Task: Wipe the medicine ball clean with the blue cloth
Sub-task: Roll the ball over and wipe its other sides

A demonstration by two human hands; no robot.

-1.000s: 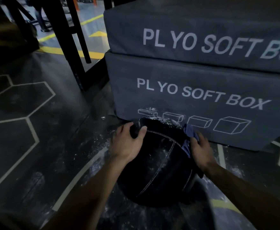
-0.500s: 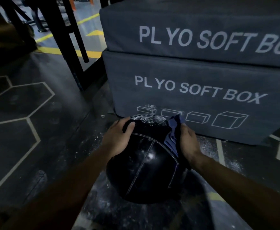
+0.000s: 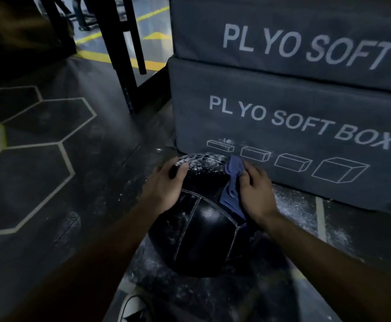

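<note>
A black stitched medicine ball (image 3: pixel 201 238) sits on the dark gym floor in front of me, its far top dusted with white powder. My left hand (image 3: pixel 164 189) lies over the ball's upper left side, fingers spread and bent around its curve. My right hand (image 3: pixel 255 194) grips the bunched blue cloth (image 3: pixel 231 182) and presses it against the ball's upper right side. Part of the cloth is hidden under my palm.
Two stacked grey plyo soft boxes (image 3: pixel 289 126) stand right behind the ball. A black rack post (image 3: pixel 118 49) rises at the back left. White powder is scattered on the floor (image 3: pixel 289 205) around the ball. The toe of a shoe (image 3: pixel 132 307) shows at the bottom edge.
The ball has been turned toward me under both hands, and my right hand with the cloth has slid up from the ball's right side toward its top.
</note>
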